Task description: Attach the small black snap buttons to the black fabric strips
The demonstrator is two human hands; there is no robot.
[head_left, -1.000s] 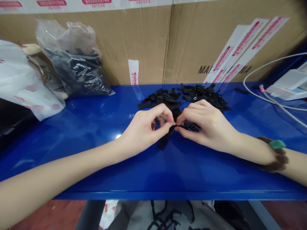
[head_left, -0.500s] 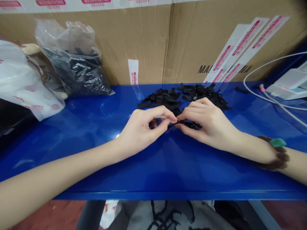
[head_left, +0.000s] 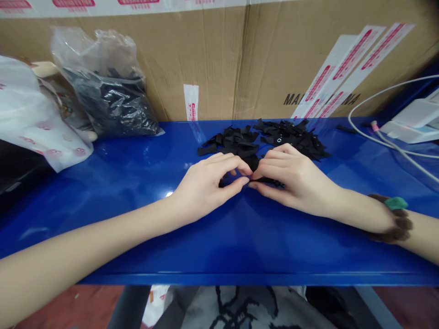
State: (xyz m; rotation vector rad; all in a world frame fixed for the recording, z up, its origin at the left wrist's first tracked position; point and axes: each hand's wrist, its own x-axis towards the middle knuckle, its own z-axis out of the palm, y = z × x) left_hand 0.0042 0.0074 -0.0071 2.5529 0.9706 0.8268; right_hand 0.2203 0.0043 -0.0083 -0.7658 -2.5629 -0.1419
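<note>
My left hand is over the middle of the blue table, its thumb and index fingertips a little apart around the end of a small dark piece. Facing it, my right hand pinches that black strip, which is mostly hidden by the fingers. The fingertips of both hands nearly meet. Behind them lie two heaps of black strips, a left heap and a right heap with a small light ring on it. More black pieces show beneath my hands.
A large cardboard box stands along the back. At the left are a clear bag of black pieces and a white patterned bag. A white cable and white adapter lie at the right.
My left thumb and index finger have parted slightly, and the thumb has shifted a little to the right. My right hand has moved slightly down and left.
</note>
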